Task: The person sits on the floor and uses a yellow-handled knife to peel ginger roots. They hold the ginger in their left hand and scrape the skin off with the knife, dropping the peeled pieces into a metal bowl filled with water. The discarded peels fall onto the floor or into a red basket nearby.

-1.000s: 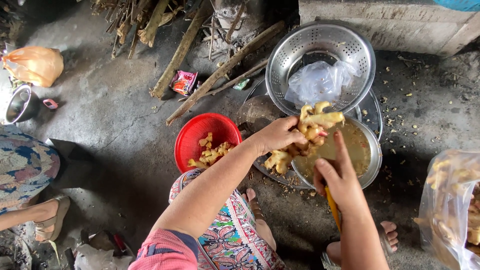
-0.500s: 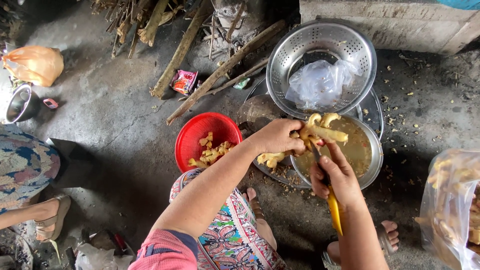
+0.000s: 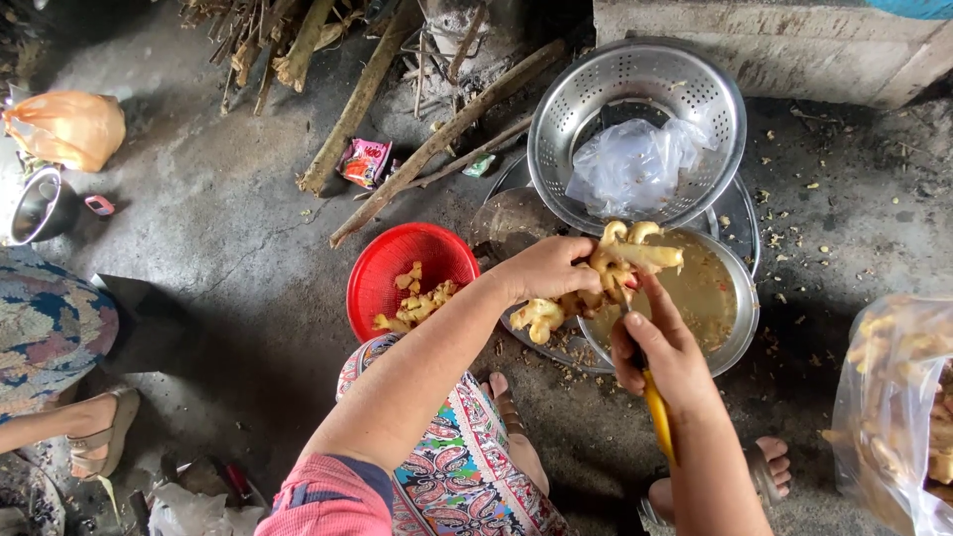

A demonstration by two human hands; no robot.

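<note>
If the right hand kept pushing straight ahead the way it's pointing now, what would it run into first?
The right hand points up and slightly left, so it would most likely meet the ginger root held by the left hand first. Depth is unclear; the metal bowl of murky water lies below.

A small flat snack packet [image 3: 363,162] lies on the grey floor [image 3: 199,248], just beside a long stick of wood [image 3: 352,99]. It is red and pink with a bit of green, and it looks crumpled.

An orange plastic bag [image 3: 68,127] sits at the far left on the floor. It is puffy and tied shut.

A crumpled clear plastic bag [image 3: 635,164] lies inside the shiny metal strainer bowl [image 3: 596,94].

At the right edge stands a big clear plastic bag [image 3: 898,407]. It is full of knobbly yellow-brown roots.

There are no signs or screens here.
</note>
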